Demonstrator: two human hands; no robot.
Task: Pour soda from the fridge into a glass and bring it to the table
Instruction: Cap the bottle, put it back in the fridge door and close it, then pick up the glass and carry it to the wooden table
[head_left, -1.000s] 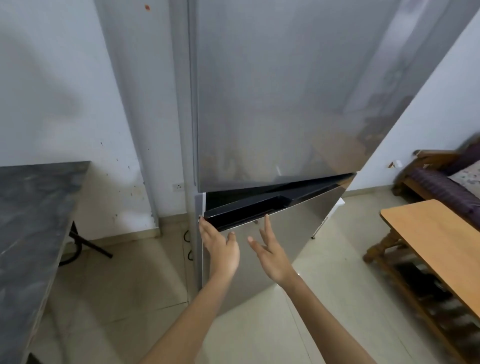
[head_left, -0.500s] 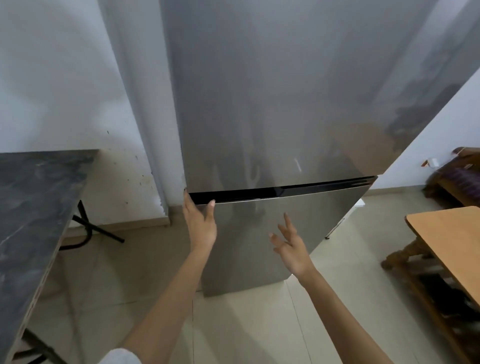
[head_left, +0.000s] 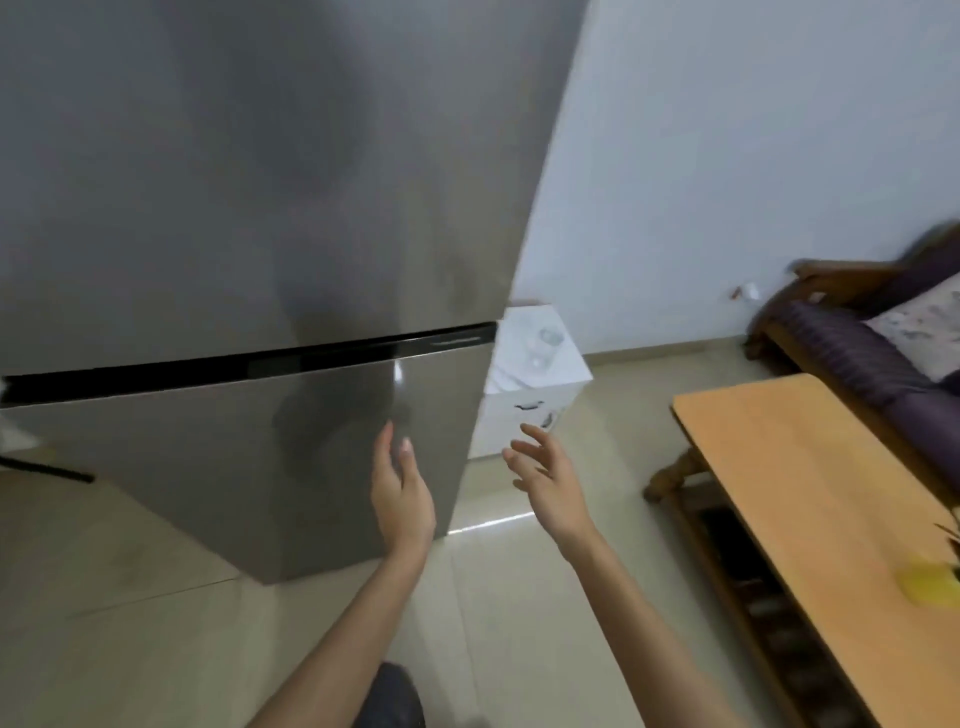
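One grey fridge (head_left: 249, 234) fills the left of the view, both its doors closed. Two hands are released and empty: the left hand (head_left: 402, 491) flat against the fridge's lower door, the right hand (head_left: 548, 480) spread just right of it. One wooden tabletop (head_left: 810, 499) stands farther right.

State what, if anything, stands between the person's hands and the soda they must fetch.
The fridge's shut lower door does. The left hand lies open against it and the right hand hangs open beside its edge. No soda shows.
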